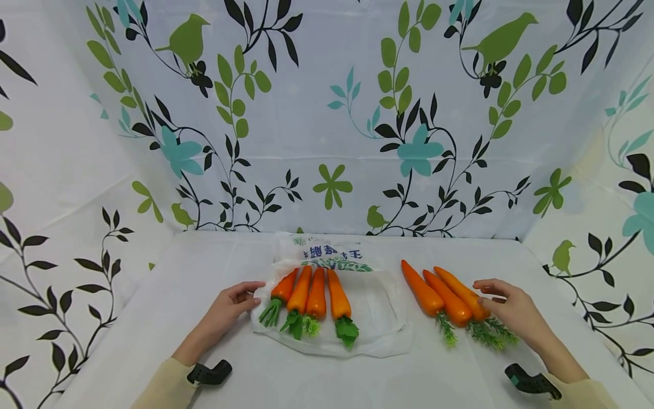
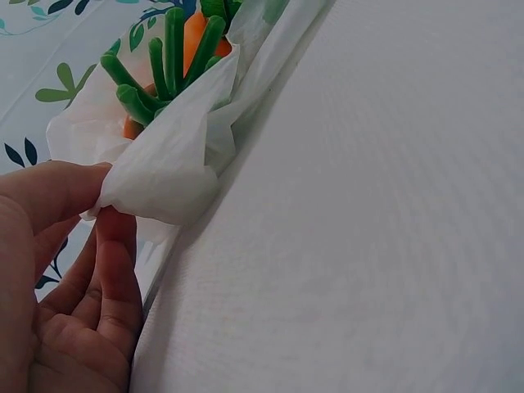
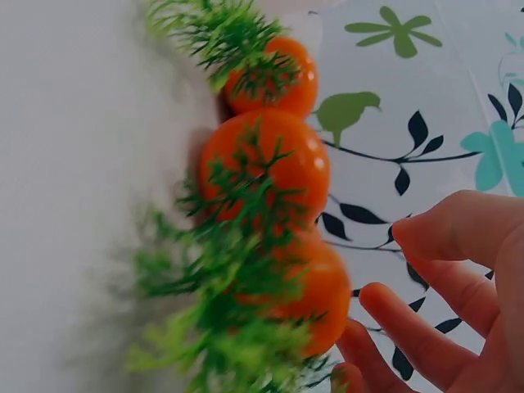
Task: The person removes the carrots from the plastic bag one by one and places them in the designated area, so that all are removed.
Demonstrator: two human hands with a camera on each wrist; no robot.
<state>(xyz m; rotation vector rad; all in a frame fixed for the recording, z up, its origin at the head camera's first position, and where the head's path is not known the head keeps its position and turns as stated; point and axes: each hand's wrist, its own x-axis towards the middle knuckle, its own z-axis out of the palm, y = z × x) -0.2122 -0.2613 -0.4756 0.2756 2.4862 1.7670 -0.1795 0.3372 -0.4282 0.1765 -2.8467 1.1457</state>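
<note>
Several orange toy carrots [image 1: 317, 292] with green tops lie side by side on a white plastic bag [image 1: 375, 307]. At the bag's left edge my left hand [image 1: 232, 307] pinches the thin plastic between thumb and fingers, which the left wrist view shows closely at the hand [image 2: 74, 270]. To the right of the bag, 3 larger carrots [image 1: 452, 304] with feathery green leaves [image 1: 485, 332] rest on the table. My right hand [image 1: 513, 309] is beside the rightmost one, fingers loosely bent and holding nothing. In the right wrist view its fingertips are close to that carrot [image 3: 315, 295]; contact is unclear.
A white table [image 1: 327, 386] carries everything. Behind it and at both sides hangs a white cloth [image 1: 306, 125] printed with leaves, birds and flowers. Blue characters and green leaves are printed on the bag's far end. Black straps [image 1: 209, 373] sit on both wrists.
</note>
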